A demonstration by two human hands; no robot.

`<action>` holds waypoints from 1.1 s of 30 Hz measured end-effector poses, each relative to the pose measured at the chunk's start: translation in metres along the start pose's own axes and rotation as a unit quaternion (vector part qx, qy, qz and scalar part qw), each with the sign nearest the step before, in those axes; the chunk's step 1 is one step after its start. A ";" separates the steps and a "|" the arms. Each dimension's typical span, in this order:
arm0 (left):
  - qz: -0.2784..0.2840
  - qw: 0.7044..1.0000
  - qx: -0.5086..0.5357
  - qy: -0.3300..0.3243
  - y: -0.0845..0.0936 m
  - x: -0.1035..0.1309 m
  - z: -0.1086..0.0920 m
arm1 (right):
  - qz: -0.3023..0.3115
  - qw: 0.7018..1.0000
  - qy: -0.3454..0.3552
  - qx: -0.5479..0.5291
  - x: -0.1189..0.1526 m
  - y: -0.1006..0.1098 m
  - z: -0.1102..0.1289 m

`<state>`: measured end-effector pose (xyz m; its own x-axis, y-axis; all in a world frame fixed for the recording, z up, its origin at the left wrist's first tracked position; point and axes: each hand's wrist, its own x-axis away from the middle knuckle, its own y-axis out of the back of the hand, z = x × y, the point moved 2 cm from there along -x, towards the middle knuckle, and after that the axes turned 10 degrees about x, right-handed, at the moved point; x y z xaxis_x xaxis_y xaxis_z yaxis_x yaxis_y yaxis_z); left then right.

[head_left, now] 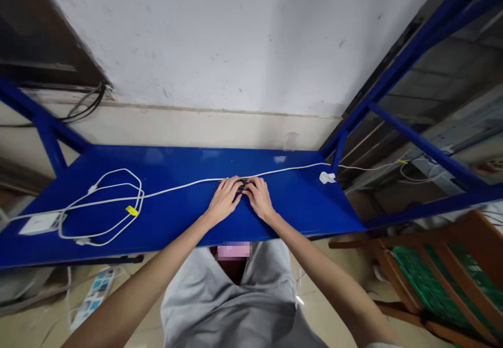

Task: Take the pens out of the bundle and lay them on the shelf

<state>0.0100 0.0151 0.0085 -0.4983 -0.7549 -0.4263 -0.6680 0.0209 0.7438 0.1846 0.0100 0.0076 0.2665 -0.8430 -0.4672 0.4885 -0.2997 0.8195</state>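
Observation:
Near the middle of the blue shelf [181,164], my left hand [225,199] and my right hand [258,197] meet with their fingertips almost together. Both hands have curled fingers around a small dark object [242,184], which is mostly hidden beneath them; I cannot make out what it is. A white cable [181,186] runs along the shelf and passes behind or under my fingers, coming out again beyond my right hand.
On the left lie a looped white cable [113,171] with a yellow tag [132,210] and a white adapter [39,223]. A crumpled white scrap [327,177] is at the right. Blue frame bars [420,133] rise beside it, with a wooden chair [411,290] below.

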 end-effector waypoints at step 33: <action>-0.060 0.993 -0.079 0.066 0.009 0.003 0.002 | 0.000 0.999 -0.014 0.049 0.000 0.001 0.002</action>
<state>0.0015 0.0144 0.0125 -0.3366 -0.8259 -0.4523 -0.6178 -0.1688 0.7680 0.1838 0.0084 0.0093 0.2427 -0.8552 -0.4580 0.4045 -0.3399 0.8490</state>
